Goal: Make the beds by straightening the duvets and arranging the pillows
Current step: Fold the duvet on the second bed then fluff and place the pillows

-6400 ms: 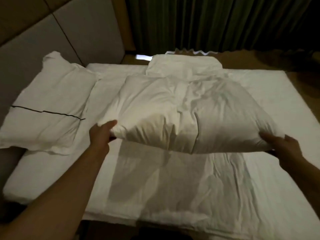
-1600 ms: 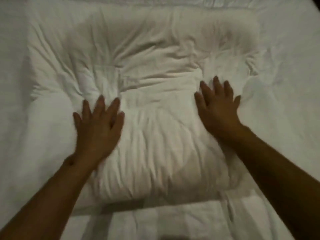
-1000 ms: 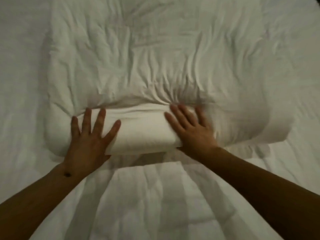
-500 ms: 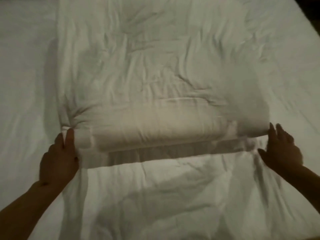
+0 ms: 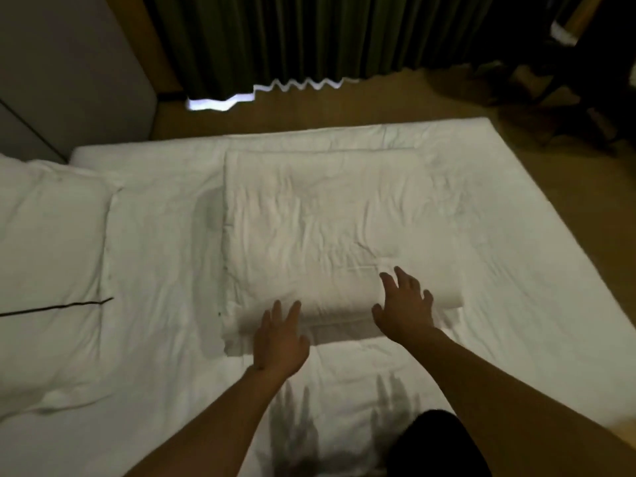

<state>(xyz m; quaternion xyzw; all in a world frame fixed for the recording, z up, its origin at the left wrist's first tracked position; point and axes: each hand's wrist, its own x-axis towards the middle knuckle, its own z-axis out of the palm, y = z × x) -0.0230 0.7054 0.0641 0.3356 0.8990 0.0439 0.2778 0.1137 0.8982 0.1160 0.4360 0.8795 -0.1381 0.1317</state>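
A white duvet (image 5: 320, 222), folded into a rectangle, lies across the middle of the white bed (image 5: 516, 270). Its near edge is rolled into a thick fold (image 5: 340, 301). My left hand (image 5: 278, 339) rests flat, fingers spread, at the near left part of that roll. My right hand (image 5: 402, 304) is over the right part of the roll with its fingers apart, holding nothing. A white pillow (image 5: 44, 256) with a thin black line lies at the left end of the bed.
Dark green curtains (image 5: 292, 39) hang beyond the bed, with a bright gap at their hem. A padded grey headboard wall (image 5: 69, 70) stands at the left. Brown floor (image 5: 585, 208) runs along the right side, with dark furniture at the far right.
My hands have moved from the two ends of the rolled duvet edge inward onto its middle. The view has lifted, showing the whole bed, the pillow and the curtains.
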